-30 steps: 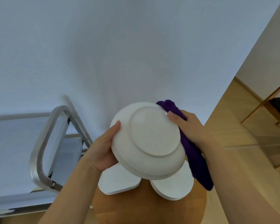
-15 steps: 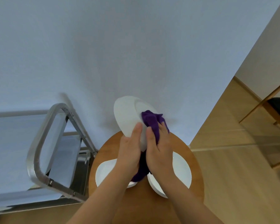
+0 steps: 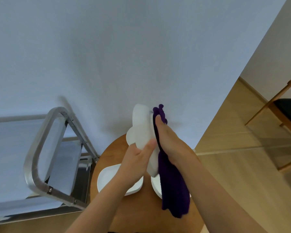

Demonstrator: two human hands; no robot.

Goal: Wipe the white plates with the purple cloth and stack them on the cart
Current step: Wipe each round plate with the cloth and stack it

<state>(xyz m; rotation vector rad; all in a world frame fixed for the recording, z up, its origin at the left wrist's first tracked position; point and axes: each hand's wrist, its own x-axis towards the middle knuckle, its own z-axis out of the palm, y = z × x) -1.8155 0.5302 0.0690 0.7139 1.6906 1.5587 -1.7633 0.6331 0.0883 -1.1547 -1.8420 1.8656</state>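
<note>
**Now: plate held on edge, cart lying to the left**

Currently a white plate (image 3: 142,132) is held almost on edge above the round wooden desk (image 3: 175,222), its long axis running up and away from the person. The lower rim is gripped by the left hand (image 3: 138,158), thumb curled over the edge. The purple cloth (image 3: 173,187) is pressed flat against the plate's right face by the right hand (image 3: 168,140), fingers extended, with the cloth's tail hanging down past the wrist. Two more white plates (image 3: 111,179) are seen lying on the desk below, partly hidden by the arms. The metal cart (image 3: 40,148) stands just beside the desk on the left, so the left hand is judged the nearer one for carrying the plate across once wiping is done.
</note>
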